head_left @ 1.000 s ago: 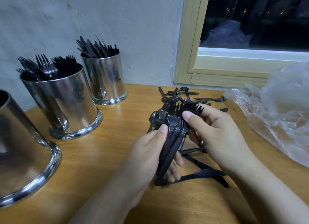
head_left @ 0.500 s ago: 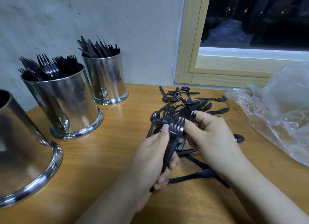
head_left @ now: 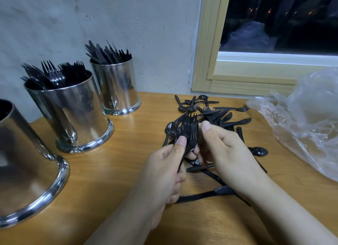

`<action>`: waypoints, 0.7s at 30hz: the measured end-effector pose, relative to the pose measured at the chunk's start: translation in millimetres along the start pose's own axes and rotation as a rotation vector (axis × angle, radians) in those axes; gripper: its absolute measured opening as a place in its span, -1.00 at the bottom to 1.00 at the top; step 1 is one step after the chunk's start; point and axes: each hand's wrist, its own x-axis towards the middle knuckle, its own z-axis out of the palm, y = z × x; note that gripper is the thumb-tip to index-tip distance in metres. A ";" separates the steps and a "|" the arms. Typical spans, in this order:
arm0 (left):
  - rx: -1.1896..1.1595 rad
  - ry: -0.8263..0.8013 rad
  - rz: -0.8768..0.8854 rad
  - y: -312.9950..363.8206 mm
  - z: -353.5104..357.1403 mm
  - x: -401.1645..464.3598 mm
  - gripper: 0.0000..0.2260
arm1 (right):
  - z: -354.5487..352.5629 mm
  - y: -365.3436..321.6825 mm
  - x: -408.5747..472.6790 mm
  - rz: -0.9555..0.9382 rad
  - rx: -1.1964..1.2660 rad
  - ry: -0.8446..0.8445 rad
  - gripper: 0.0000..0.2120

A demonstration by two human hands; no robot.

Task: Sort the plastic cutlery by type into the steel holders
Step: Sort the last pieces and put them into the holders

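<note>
Your left hand [head_left: 164, 171] gripped a bunch of forks [head_left: 188, 131], thumb pressed on; your right hand [head_left: 225, 153], fingers curled, pinched them above the desk [head_left: 128, 171]

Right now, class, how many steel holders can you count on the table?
3. The far holder by the wall holds knives; the middle holder holds forks; the near holder is cut off at the left edge, its contents unseen. More may stand out of view.

Nearest holder [head_left: 27, 171] cropped at left edge
</note>
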 end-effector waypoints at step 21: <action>0.124 0.080 0.117 -2.2 -3.3 -0.5 -0.62 | 5.2 0.2 -0.4 -0.099 -0.126 0.274 -0.87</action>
